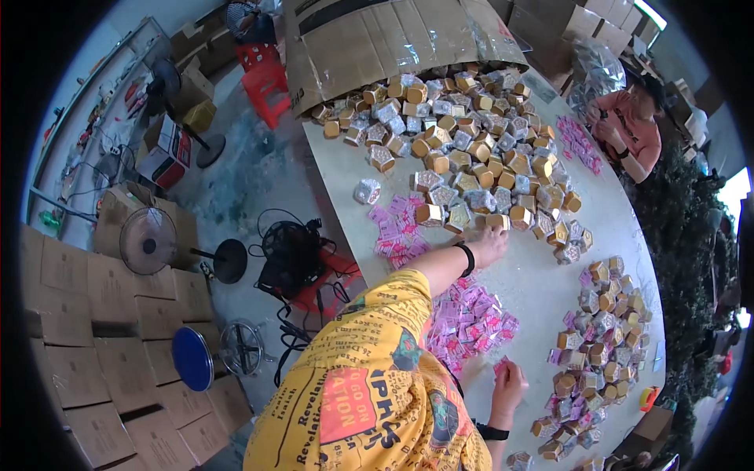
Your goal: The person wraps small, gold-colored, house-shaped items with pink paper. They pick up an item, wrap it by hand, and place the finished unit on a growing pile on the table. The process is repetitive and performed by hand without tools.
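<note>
My left hand [492,245] is stretched out over the table to the near edge of a large heap of small gold and silver many-sided boxes [463,161]. Its fingers close around one gold box [496,222] at that edge. Closer to my body, my right hand [510,386] pinches a small pink packet [501,366] between thumb and fingers. Between my arms lies a pile of flat pink packets [470,322], partly hidden by my left arm. Another pile of pink packets [398,228] is beyond my left forearm.
A big cardboard box [400,35] lies tipped at the table's far end, behind the heap. More boxes mixed with pink packets [601,353] cover the right side, near an orange tool [649,398]. A person [632,129] sits at the far right. Cartons [118,353] are stacked at left.
</note>
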Motion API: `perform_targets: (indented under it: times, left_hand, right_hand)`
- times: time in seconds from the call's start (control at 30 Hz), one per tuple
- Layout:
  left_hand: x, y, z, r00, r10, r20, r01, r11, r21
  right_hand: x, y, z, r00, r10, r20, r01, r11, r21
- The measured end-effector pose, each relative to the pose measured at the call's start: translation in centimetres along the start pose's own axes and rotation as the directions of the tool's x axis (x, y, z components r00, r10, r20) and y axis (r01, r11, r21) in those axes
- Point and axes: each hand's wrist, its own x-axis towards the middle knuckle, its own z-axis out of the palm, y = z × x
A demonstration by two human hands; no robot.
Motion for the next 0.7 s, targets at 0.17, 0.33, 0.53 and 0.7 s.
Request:
perform_targets:
  times: [0.17,0.33,0.53,0.7]
  left_hand:
    - [0.3,3.6,-4.2,0.908,-0.413,-0.074,0.227,0.633,-0.740]
    - [-0.4,6.2,-10.7,0.825,-0.272,0.496,0.341,-0.461,-0.819]
    - [-2.4,5.8,-11.8,0.842,0.016,0.539,0.343,-0.786,-0.514]
    - [-3.2,7.0,-13.6,0.816,0.036,0.577,0.398,-0.759,-0.516]
  right_hand:
    - [1.0,0.2,-1.3,0.987,0.160,-0.002,-0.158,0.972,0.173]
    - [4.1,-2.9,-3.6,0.988,0.120,-0.092,-0.096,0.967,0.236]
    - [7.9,-7.2,-4.5,0.974,-0.076,-0.215,0.108,0.984,0.139]
    - [7.9,-7.5,-4.6,0.957,-0.078,-0.280,0.103,0.992,0.075]
